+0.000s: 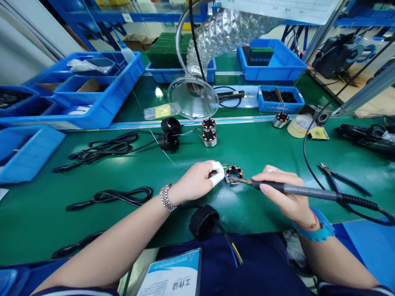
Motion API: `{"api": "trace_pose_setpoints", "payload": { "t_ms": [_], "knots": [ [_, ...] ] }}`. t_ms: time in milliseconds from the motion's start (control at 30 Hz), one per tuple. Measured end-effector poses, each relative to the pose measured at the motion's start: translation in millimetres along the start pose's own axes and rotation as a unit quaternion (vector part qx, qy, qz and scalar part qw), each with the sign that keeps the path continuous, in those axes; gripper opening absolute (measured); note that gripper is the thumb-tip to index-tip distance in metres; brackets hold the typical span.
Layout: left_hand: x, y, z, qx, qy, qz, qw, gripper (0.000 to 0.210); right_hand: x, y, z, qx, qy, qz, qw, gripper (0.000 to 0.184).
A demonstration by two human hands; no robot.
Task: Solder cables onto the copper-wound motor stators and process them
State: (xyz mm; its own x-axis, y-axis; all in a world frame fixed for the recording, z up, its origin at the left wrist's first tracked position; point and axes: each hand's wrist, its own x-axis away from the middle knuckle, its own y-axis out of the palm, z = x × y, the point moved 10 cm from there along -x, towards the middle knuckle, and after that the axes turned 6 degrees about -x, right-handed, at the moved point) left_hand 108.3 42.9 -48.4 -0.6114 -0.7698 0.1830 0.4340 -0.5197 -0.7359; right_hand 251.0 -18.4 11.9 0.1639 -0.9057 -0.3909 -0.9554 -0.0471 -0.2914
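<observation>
My left hand [200, 179], with white finger cots on thumb and forefinger, pinches thin coloured wires [225, 167] at the left rim of a motor stator [233, 174]. The stator is a ring with copper windings, resting on the green bench. A fine strand of solder wire [168, 157] runs towards the back of this hand. My right hand [285, 191] grips a soldering iron [296, 189] like a pen. Its tip reaches the stator's near left rim, by the wires; the exact contact point is too small to tell.
A black cap with bare coloured leads [203, 222] lies at the bench's front edge. Behind stand two wired stators [210, 138] and coiled black cables [105, 148]. A clear fume hood [193, 98] hangs above. Pliers [342, 181] lie right, beneath the iron's cord.
</observation>
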Motion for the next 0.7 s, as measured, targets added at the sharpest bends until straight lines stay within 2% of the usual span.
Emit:
{"api": "trace_pose_setpoints", "payload": {
  "t_ms": [700],
  "knots": [
    [0.5, 0.2, 0.1, 0.004, -0.002, 0.004, 1.000, 0.018, 2.6, -10.0, -2.2, -0.010, 0.002, 0.017, 1.000, 0.019]
  ]
}}
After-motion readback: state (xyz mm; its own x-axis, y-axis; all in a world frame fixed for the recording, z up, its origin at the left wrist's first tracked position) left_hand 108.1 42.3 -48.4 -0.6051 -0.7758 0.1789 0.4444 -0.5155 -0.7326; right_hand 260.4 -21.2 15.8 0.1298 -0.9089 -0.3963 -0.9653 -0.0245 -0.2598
